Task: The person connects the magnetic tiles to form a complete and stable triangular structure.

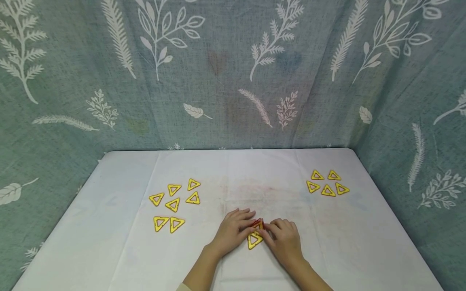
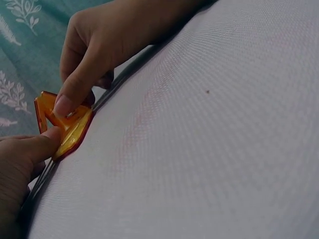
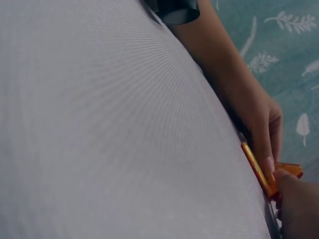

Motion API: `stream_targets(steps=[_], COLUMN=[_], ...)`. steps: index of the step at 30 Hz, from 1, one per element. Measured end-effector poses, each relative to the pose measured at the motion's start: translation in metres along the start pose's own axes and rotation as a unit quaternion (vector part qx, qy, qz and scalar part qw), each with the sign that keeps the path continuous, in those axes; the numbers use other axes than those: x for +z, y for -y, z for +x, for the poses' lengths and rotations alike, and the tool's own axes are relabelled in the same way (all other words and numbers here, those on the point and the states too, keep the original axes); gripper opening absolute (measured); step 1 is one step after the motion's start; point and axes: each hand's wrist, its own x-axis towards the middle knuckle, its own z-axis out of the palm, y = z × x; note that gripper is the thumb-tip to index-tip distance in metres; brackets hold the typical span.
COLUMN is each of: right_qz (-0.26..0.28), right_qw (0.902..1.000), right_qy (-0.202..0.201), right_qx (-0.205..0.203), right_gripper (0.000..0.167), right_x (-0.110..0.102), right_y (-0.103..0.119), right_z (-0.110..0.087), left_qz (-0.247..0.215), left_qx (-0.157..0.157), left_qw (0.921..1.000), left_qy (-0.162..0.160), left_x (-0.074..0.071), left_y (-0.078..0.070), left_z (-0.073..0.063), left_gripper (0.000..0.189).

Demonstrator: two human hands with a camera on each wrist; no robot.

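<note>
As seven yellow triangles (image 1: 169, 207) lie at left on the desk (image 1: 127, 169), the left hand (image 1: 234, 227) and right hand (image 1: 285, 241) pinch a partly raised triangle cluster (image 1: 257, 242) near centre, where uneven pressure could loosen or topple its tilted piece (image 2: 48, 101); five more triangles (image 1: 329, 194) rest beyond, at far right.

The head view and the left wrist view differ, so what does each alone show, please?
Only the head view shows seven yellow triangles at left and five others at right.

Only the left wrist view shows a dark speck on the white tabletop.

Both show the left hand and right hand holding triangular pieces, and leaf-patterned cloth.
</note>
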Motion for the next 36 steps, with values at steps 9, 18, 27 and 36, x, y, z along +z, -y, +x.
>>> stream_targets(steps=[9, 18, 27, 36], right_qz=[0.009, 0.081, 0.107, 0.115], right_qw=[0.9999, 0.9953, 0.9886, 0.9689], right_qy=[0.011, 0.036, 0.105, 0.219], right_qx=[-0.006, 0.037, 0.02, -0.005], right_gripper=[0.039, 0.021, 0.041, 0.073], right_x=[0.0, -0.001, -0.01, -0.023], right_y=[-0.003, -0.008, -0.012, -0.019], right_z=[-0.001, -0.002, 0.0, 0.002], left_qz=[0.0, -0.022, -0.019, -0.024], left_qx=[-0.013, -0.029, -0.026, -0.034], left_qw=[0.9997, 0.9989, 0.9976, 0.996], left_qy=[0.022, 0.031, 0.062, 0.08], left_x=[-0.003, -0.005, -0.007, -0.009], left_y=[0.0, -0.001, -0.001, 0.0], left_z=[0.0, -0.002, -0.002, -0.002], left_gripper=[0.034, 0.041, 0.038, 0.035])
